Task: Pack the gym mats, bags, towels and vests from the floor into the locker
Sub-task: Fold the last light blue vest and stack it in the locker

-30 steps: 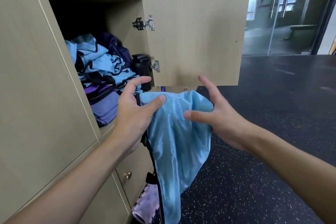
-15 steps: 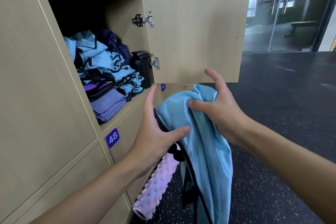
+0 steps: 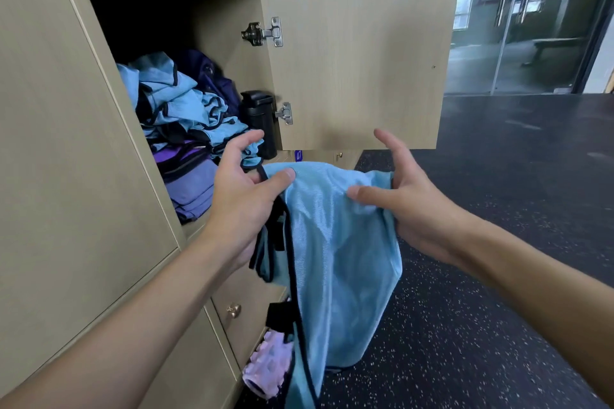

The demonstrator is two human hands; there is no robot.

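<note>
- A blue vest point(image 3: 332, 242) hangs lengthwise in the air, top edge up and hem toward the floor point(image 3: 498, 276), just outside the locker point(image 3: 222, 30) at its shelf's front edge.
- The left hand point(image 3: 246, 199) and right hand point(image 3: 408, 196) each pinch a top corner, spreading it flat, probably for folding.
- A pile of vests point(image 3: 186, 109) waits inside.

Both forearms reach forward from near. The left hand point(image 3: 242, 199) and right hand point(image 3: 412, 209) each pinch the vest point(image 3: 335, 242) under a thumb, index fingers raised.
</note>
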